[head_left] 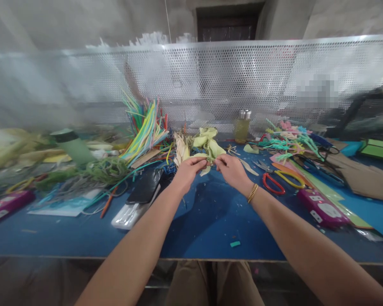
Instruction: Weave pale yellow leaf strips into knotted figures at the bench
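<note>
A pale green flower-like piece with broad, thin petals [207, 142] is in front of me, just above the blue table. My left hand [190, 171] is closed in a pinch at its lower left side. My right hand [231, 170], with a gold bracelet at the wrist, pinches the base from the other side. The fingertips nearly meet, and they hide the exact spot they grip. Dry beige husk-like strips [180, 148] are just behind my left hand. Scissors with red and yellow handles [273, 183] lie to the right of my right hand.
A bundle of coloured strips [147, 131] stands at the back left, near a green bottle [75, 148]. A black phone [145, 187] lies by my left forearm. Right of me are a purple box-like object [322, 208], coloured sheets and pastel stems [290, 138]. Behind stands a yellowish bottle [241, 129].
</note>
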The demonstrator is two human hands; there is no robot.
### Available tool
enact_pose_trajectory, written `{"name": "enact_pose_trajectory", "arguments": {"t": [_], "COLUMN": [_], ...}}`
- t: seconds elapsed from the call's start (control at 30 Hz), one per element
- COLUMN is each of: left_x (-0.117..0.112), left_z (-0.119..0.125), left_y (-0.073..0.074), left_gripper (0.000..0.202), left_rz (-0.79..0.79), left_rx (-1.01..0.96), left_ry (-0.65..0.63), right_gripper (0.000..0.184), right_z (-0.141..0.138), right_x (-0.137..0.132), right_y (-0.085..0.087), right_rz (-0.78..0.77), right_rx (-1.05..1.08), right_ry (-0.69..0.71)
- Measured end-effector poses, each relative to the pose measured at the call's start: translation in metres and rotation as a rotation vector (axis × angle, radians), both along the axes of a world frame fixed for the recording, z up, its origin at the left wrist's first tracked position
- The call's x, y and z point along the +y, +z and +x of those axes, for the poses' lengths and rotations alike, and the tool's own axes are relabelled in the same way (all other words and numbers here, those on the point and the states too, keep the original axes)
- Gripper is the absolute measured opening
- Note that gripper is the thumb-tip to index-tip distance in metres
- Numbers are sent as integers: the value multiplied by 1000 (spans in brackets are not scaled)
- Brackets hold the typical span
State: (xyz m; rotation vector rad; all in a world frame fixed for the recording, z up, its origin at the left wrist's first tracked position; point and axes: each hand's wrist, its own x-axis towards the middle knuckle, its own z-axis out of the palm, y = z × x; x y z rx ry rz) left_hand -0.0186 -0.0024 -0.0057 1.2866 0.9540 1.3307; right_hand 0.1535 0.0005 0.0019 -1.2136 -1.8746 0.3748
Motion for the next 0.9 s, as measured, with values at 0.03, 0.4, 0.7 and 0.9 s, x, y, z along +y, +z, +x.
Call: {"name": "enact_pose_trajectory", "arguments": {"t": [0.03, 0.4, 0.7, 0.9], "left_x": [0, 1, 4, -3], "left_z": [1, -1, -10, -17], "left_y": [0, 2, 0, 5], "left_gripper": [32, 16, 27, 31], "left_rz": [-4, 198, 153, 237], "left_rx": [9, 331, 424, 619], "left_ry": [0, 204, 137, 387], "right_gripper": [25, 20, 28, 26], "right_z": [1, -1, 5, 11], "right_x": [1, 11, 18, 5], "right_y": [0, -13, -14, 2], "right_rz": [-3, -59, -156, 110], "right_rx": [-13, 230, 290, -68], "right_ry": [-16, 100, -21, -212]}}
